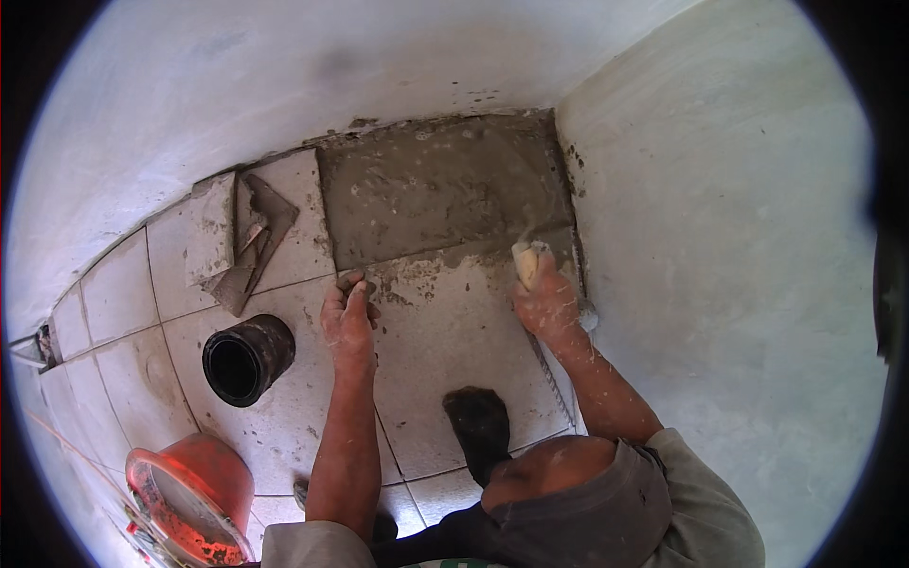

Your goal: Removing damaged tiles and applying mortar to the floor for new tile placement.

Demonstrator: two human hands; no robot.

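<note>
My left hand (348, 320) is over the floor tile beside the wet mortar, its fingers curled round a small grey lump (367, 287), perhaps mortar. With my right hand (549, 301) I grip a tool by its pale handle (525, 265), close to the right wall. The tool's working end is blurred and I cannot make it out. Ahead of both hands a bed of wet grey mortar (436, 194) fills the far right corner, smoothed in places and rough in others. Mortar smears spot the near edge of the large light tile (436, 331) in front of me.
Several broken tile pieces (213, 227) are stacked at the far left. A black cylindrical container (248, 360) lies left of my left arm, and a red bucket (194, 497) is at the lower left. Pale walls (720, 237) meet at the corner. My dark-covered foot (476, 421) rests on the tile.
</note>
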